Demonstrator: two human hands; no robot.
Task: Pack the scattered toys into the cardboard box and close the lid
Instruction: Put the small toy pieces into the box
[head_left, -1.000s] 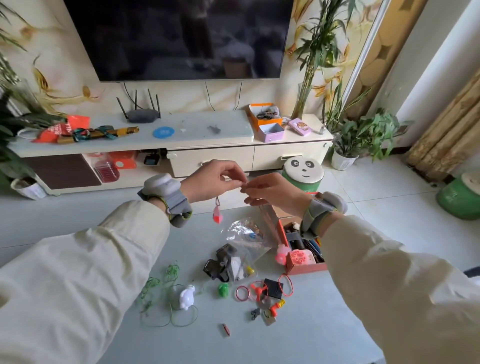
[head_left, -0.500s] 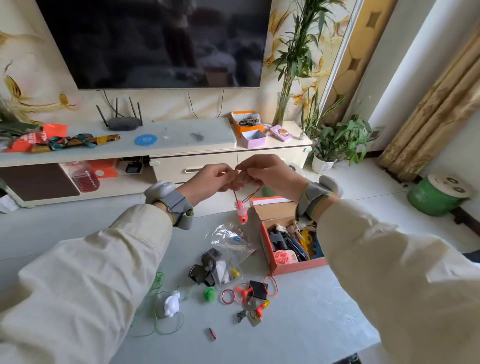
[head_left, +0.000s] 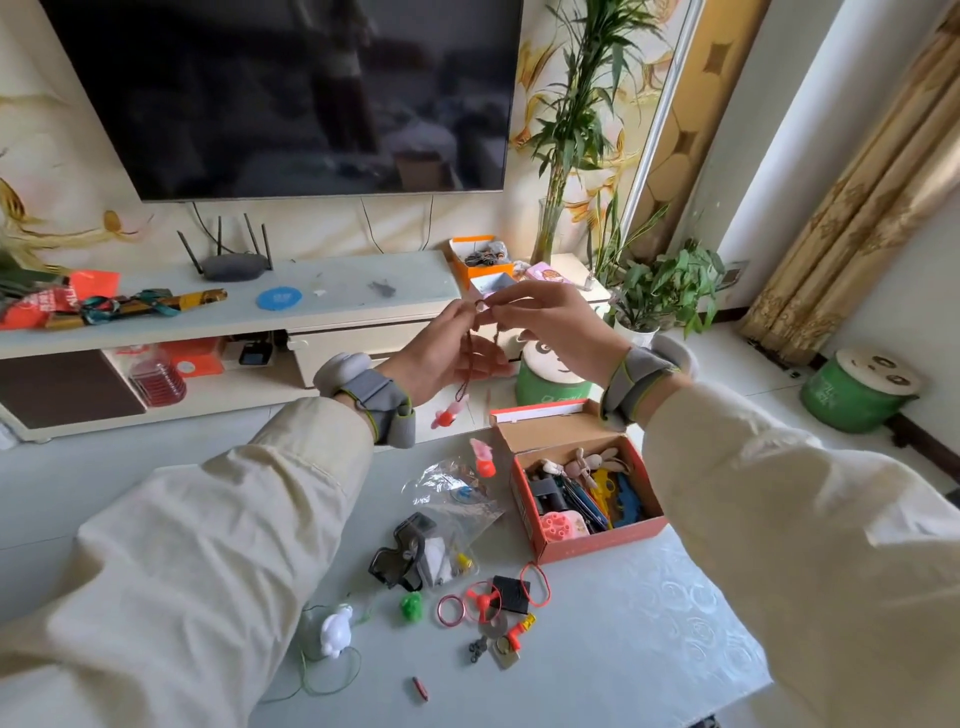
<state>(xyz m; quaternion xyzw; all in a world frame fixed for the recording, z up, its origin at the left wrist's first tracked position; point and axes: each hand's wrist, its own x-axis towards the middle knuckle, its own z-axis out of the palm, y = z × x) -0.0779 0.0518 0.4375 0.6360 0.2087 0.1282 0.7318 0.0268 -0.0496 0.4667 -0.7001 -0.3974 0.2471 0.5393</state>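
Left hand (head_left: 447, 353) and right hand (head_left: 550, 322) meet in the air above the far edge of the desk (head_left: 623, 649), each pinching a thin brown cord (head_left: 470, 345) between thumb and fingertips. The cord hangs in loops below the fingers, and a small pink toy (head_left: 449, 413), blurred, dangles from its lower end clear of the desk.

Nearest on the pale desk lies a short red stick (head_left: 420, 688). Past it a white figurine (head_left: 336, 629) sits among loops of green string (head_left: 332, 680), with a green fuzzy ball (head_left: 412, 605) just beside it. To the right are pink rings (head_left: 452, 610), a red propeller (head_left: 483, 603), a black square piece (head_left: 511, 592) and a red elastic loop (head_left: 535, 584), all close together. Black goggles (head_left: 402, 553) lie partly under a crumpled clear plastic bag (head_left: 452, 499). Another pink toy (head_left: 483, 460) rests on the desk beyond the bag.

Right of these stands the cardboard box (head_left: 587, 548), orange-red outside and plain brown inside. Its lid (head_left: 540, 415) is open and tipped back on the far side. Inside lie a pink studded toy (head_left: 563, 525), black binoculars (head_left: 545, 491), a small rabbit doll (head_left: 592, 460) and yellow and blue plastic pieces.

Beyond the desk is a green panda-faced stool (head_left: 553, 374), then a low TV cabinet (head_left: 337, 296) carrying a router (head_left: 231, 265), with a dark television (head_left: 285, 93) on the wall.
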